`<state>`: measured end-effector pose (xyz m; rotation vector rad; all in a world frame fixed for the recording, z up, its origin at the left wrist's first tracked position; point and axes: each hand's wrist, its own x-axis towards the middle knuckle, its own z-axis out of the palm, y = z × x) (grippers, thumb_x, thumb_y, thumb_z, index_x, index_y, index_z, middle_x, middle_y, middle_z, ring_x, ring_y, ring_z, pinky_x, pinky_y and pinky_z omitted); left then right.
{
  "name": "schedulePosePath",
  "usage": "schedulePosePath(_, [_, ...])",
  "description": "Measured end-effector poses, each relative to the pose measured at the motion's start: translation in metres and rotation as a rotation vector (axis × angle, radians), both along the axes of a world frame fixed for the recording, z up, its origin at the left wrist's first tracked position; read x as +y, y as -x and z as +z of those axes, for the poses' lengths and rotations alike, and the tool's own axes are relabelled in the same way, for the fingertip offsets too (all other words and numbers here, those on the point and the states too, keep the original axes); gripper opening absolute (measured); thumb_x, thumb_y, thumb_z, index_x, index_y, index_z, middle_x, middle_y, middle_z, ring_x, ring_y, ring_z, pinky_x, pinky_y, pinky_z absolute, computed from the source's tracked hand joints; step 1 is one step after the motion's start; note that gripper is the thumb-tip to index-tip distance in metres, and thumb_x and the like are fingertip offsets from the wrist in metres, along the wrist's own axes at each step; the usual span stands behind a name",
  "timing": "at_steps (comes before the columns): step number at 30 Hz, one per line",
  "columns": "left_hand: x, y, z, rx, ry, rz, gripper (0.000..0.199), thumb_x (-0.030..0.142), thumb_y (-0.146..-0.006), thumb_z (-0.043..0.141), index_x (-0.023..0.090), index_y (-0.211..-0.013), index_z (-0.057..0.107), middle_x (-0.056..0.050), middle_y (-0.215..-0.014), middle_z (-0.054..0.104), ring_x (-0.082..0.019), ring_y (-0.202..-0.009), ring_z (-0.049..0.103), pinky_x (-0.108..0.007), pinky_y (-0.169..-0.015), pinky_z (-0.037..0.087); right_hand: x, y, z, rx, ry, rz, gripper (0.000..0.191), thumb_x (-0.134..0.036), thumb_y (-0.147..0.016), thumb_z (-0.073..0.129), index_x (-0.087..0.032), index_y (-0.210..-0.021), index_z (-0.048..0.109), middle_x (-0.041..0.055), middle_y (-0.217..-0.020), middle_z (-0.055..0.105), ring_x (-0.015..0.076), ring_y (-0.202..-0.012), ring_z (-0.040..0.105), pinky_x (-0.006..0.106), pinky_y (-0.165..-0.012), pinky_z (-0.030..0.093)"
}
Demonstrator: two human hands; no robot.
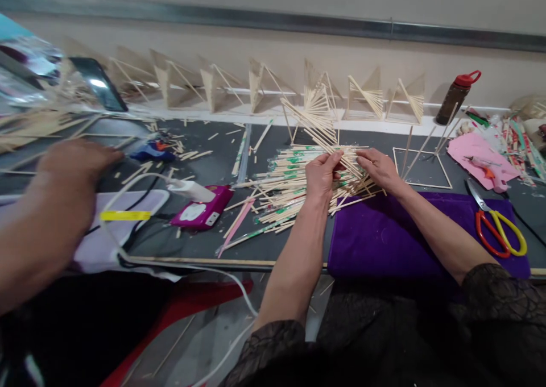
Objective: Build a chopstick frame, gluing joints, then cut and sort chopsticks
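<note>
My left hand (324, 174) is closed round a slanting bunch of thin wooden chopsticks (318, 128), whose far ends point up and to the left. At the near end of the bunch, the bent fingers of my right hand (377, 168) are closed on chopsticks, partly hidden. Beneath both hands spreads a heap of chopsticks (285, 174), some in clear wrappers with green print. Just behind stands a twisted stick frame (322, 100). A square base with upright sticks (446, 187) sits right of my right hand.
Several stick frames (364, 97) line the wall. A purple cloth (375, 236) hangs over the table edge, with scissors (499, 231) on it. A glue gun (486, 168) lies on pink paper. Left are a magenta power adapter (202, 208), a white cable and another person's hand (81, 162).
</note>
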<state>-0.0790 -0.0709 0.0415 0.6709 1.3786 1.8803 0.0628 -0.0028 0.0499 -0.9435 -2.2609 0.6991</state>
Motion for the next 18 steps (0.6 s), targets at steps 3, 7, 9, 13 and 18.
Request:
schedulePosePath(3, [-0.0008, -0.0017, -0.0016, 0.076, -0.014, -0.001, 0.037, 0.047, -0.056, 0.084, 0.015, -0.063, 0.067, 0.000, -0.055, 0.061, -0.010, -0.050, 0.056, -0.018, -0.040, 0.033, -0.0026, 0.0010, -0.0012, 0.067, 0.056, 0.075, 0.028, -0.032, -0.092, 0.049, -0.018, -0.097, 0.073, 0.0053, -0.098, 0.073, 0.0175, -0.094, 0.063, 0.028, -0.084, 0.046])
schedulePosePath(7, [-0.0009, -0.0034, -0.0040, 0.139, -0.021, -0.029, 0.033, 0.046, -0.061, 0.082, 0.016, -0.065, 0.070, 0.000, -0.056, 0.062, -0.010, -0.050, 0.056, -0.019, -0.041, 0.036, -0.0011, 0.0023, -0.0068, 0.199, 0.237, 0.171, 0.022, -0.031, -0.080, 0.056, -0.015, -0.073, 0.069, -0.0006, -0.066, 0.063, 0.0124, -0.065, 0.055, 0.024, -0.064, 0.041])
schedulePosePath(9, [-0.0006, -0.0033, -0.0044, 0.120, -0.026, -0.034, 0.033, 0.046, -0.060, 0.083, 0.016, -0.067, 0.071, 0.000, -0.058, 0.063, -0.011, -0.051, 0.056, -0.019, -0.040, 0.035, 0.0003, 0.0018, -0.0075, 0.260, 0.319, 0.196, 0.021, -0.032, -0.077, 0.057, -0.015, -0.067, 0.066, -0.0020, -0.060, 0.058, 0.0108, -0.059, 0.051, 0.023, -0.060, 0.040])
schedulePosePath(13, [0.0001, -0.0012, -0.0026, 0.038, -0.025, -0.019, 0.036, 0.046, -0.057, 0.085, 0.016, -0.067, 0.070, -0.002, -0.062, 0.067, -0.011, -0.053, 0.059, -0.018, -0.040, 0.033, 0.0010, 0.0000, -0.0045, 0.306, 0.455, 0.208, 0.021, -0.035, -0.072, 0.061, -0.015, -0.065, 0.064, -0.0030, -0.055, 0.056, 0.0097, -0.053, 0.051, 0.023, -0.056, 0.040])
schedulePosePath(18, [-0.0005, -0.0001, 0.0022, -0.027, 0.004, -0.020, 0.036, 0.044, -0.059, 0.085, 0.015, -0.076, 0.071, -0.003, -0.068, 0.070, -0.011, -0.056, 0.062, -0.018, -0.041, 0.034, -0.0005, -0.0001, -0.0041, 0.292, 0.426, 0.093, 0.019, -0.033, -0.075, 0.060, -0.016, -0.066, 0.061, -0.0044, -0.053, 0.054, 0.0096, -0.049, 0.052, 0.022, -0.052, 0.040])
